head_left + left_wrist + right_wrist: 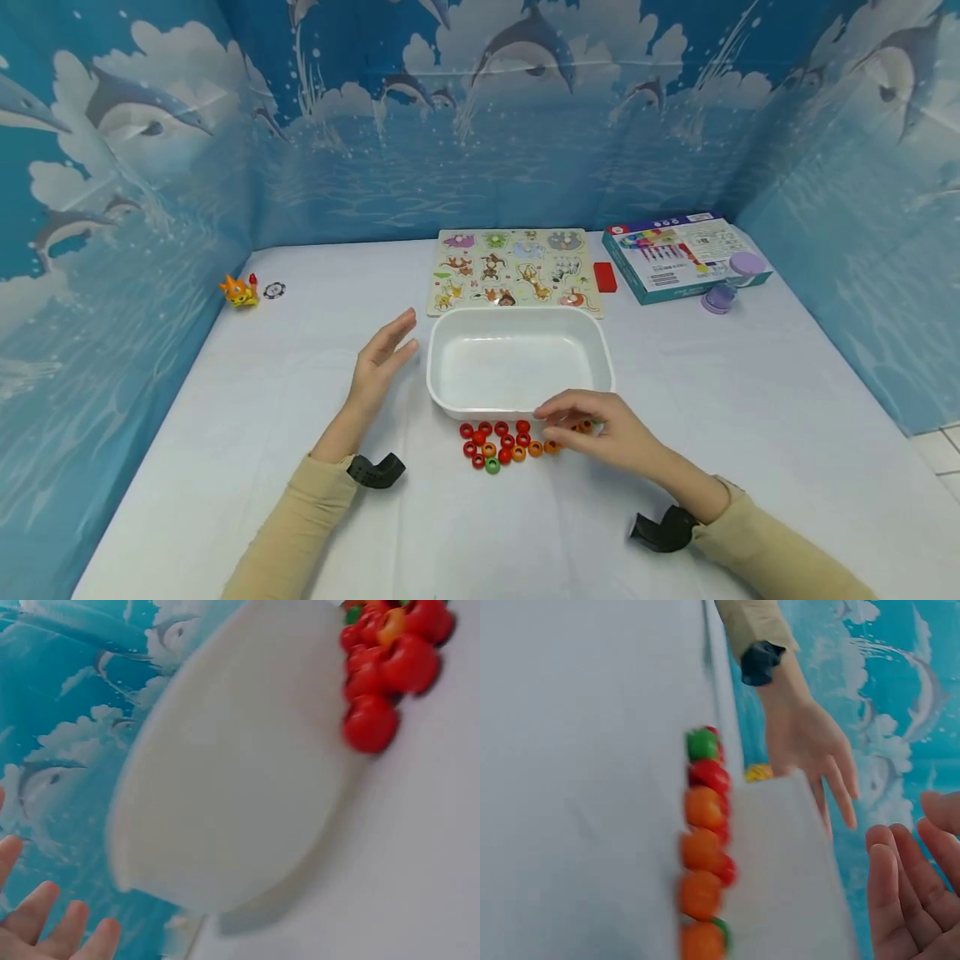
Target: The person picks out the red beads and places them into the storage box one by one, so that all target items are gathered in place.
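A white rectangular tray (520,367) sits in the middle of the table. Along its front side lies a group of small round red, orange and green beads (501,446), several with a dark hole showing. My right hand (600,425) is over the tray's front right corner and the orange beads, fingers loosely bent; in the right wrist view no object shows between its fingers (885,889). To the left of the tray my left hand (377,367) is raised with fingers extended, apart from the wall. The left wrist view shows the tray's outer side (232,765) and red beads (371,724).
Behind the tray lies an animal puzzle board (513,271) beside a red block (604,277). At the back right are a flat box (682,254) and purple lidded tubs (718,299). An orange toy figure (239,291) and a round chip (274,290) lie far left.
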Motion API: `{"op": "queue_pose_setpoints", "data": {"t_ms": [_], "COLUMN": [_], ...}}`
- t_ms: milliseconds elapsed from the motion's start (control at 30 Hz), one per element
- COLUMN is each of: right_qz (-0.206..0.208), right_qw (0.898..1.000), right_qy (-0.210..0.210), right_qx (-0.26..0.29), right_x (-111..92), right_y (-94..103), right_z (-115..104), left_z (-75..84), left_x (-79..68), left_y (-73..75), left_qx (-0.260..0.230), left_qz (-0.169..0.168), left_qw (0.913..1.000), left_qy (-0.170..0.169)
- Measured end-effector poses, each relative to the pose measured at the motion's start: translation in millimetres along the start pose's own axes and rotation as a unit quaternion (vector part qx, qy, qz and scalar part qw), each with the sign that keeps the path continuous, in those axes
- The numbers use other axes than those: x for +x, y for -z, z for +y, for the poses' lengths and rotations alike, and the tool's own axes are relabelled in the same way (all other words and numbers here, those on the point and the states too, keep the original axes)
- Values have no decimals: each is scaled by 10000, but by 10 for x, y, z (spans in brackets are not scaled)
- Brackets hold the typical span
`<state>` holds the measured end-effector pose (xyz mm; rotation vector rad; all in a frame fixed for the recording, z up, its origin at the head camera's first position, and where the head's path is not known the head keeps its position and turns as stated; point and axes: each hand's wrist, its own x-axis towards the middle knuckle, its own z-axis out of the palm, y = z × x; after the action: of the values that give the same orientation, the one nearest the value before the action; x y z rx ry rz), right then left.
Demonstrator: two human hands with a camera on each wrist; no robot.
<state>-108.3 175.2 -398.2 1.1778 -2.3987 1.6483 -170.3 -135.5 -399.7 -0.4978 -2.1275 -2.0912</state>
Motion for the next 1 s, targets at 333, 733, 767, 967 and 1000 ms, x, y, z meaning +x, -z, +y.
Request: {"op": "queue_pose_setpoints", "data": {"t_ms": [333, 733, 767, 967, 1000], "right_qz": [191, 243, 222, 179, 173], "right_qw": [9985, 9899, 9897, 9897, 9895], "right_qy": [-493, -946, -944, -726, -699], "right_qx": [-157, -1023, -1052, -1225, -1256], "right_x": [-57, -109, -111, -102, -100], "right_y": [-269, -336, -338, -368, -375], "right_z": [45, 372, 398, 456, 459], "left_z": [-566, -611, -616, -646, -651], "left_x": [-53, -21, -18, -11, -10], "left_y": [13, -30, -33, -47, -47], "left_qx": [-1582, -1369, -1361, -1338, -1335], "left_qz": [-532, -690, -673, -592, -581], "left_qw": [9720, 9723, 9727, 9741, 9741], "left_qy": [1656, 1766, 1757, 1724, 1733]}}
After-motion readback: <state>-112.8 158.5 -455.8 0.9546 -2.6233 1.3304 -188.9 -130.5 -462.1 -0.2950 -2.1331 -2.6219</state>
